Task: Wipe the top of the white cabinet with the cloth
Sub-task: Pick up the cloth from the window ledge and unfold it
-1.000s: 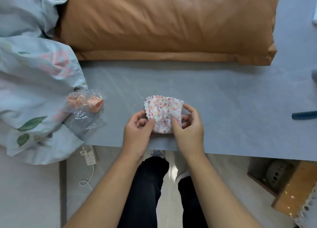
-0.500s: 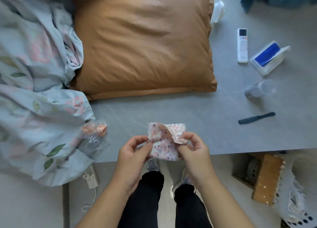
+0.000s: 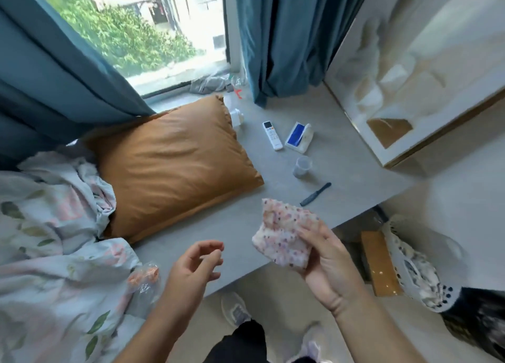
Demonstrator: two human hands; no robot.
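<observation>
My right hand point(image 3: 326, 264) grips a small white cloth point(image 3: 284, 234) dotted with pink and purple spots, bunched and raised above the front edge of the grey ledge point(image 3: 352, 171). To its left, my left hand point(image 3: 195, 267) hovers free of the cloth, fingers loosely curled and holding nothing. A white cabinet point(image 3: 426, 70) with a pale wood edge stands at the right, beyond the ledge; its surface looks blurred.
An orange pillow point(image 3: 169, 166) and a floral quilt point(image 3: 52, 239) cover the ledge's left side. A remote point(image 3: 272, 135), a tissue pack point(image 3: 299, 137), a clear cup point(image 3: 302, 166) and a dark comb point(image 3: 315, 194) lie on the right. A basket point(image 3: 415, 267) and wooden box point(image 3: 379, 264) sit below.
My left hand has let go of the cloth, which now stays in my right hand alone, lifted and to the right. The view has swung up and right, revealing the window and cabinet.
</observation>
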